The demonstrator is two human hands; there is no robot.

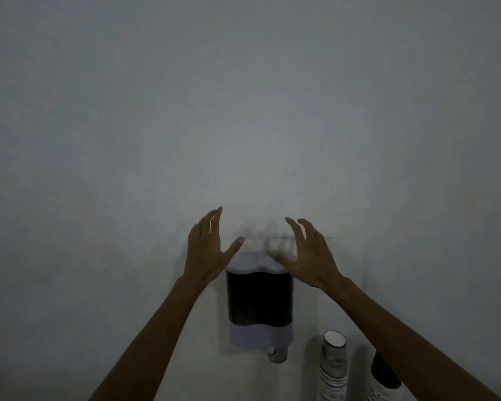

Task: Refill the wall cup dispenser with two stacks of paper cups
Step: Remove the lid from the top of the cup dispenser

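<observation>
Dark-windowed, pale grey dispenser (260, 302); white printed cups (333, 369).

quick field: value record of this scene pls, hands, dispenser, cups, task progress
left hand: open, fingers spread, beside the dispenser's top left, holding nothing
right hand: open, over the lid's right side; contact unclear
dispenser: wall-mounted, dark window, pale base
lid: pale, on top, appears closed
dispensed cup: pokes out below the base
cup stacks: one lower right, a second partly behind the right forearm
progress: neither stack loaded yet
</observation>
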